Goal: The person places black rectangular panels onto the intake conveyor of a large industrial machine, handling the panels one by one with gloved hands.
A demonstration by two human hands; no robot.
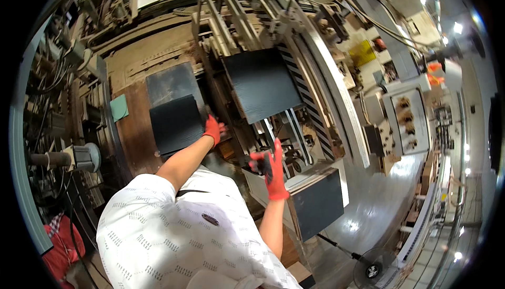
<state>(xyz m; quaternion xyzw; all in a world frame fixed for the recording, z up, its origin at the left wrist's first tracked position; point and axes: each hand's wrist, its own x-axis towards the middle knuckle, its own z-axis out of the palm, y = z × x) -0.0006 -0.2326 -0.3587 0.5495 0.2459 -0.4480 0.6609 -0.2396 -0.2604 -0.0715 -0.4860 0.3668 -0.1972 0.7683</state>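
Both my hands wear red gloves. Just beyond the right edge of a black square panel [176,126], my left hand [214,130] is held with its fingers apart and nothing visible in it. My right hand [272,170] is raised, fingers spread, showing a dark palm; it is empty. In front of it, another black panel [263,85] lies on the machine's metal rails [297,136]. A third dark panel [318,203] sits to the right of my right forearm, its pale edge showing. Whether my left fingertips touch the left panel's edge I cannot tell.
A greyish panel [171,85] lies partly under the left black panel, on a brown surface [135,123] with a small green piece [119,108]. A black-and-white striped bar [310,105] runs beside the middle panel. A pedestal fan [372,270] stands at lower right.
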